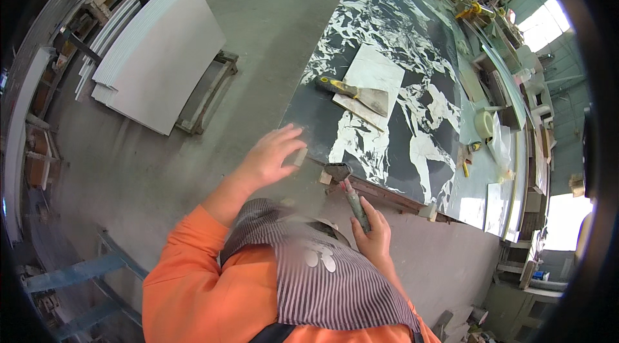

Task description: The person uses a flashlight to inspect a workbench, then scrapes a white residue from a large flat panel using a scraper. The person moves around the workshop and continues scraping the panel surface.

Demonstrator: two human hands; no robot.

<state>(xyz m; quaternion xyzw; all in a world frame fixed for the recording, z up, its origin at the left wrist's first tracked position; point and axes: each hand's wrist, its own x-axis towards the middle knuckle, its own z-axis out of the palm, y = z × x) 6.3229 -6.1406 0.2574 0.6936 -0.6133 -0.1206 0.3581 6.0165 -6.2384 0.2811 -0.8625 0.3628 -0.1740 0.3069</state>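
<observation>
Head view: right hand (374, 238), fingers gripping hammer (355, 203) near slab (401, 151); left hand (265, 157) beside slab, finger grip unclear

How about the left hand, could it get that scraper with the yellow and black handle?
Probably yes, with a lean forward: the scraper lies uncovered on a pale panel, its handle jutting past the left edge, and nothing seems to block the left hand.

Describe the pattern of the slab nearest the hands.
The slab is black with jagged white patches; clearest in the head view.
</observation>
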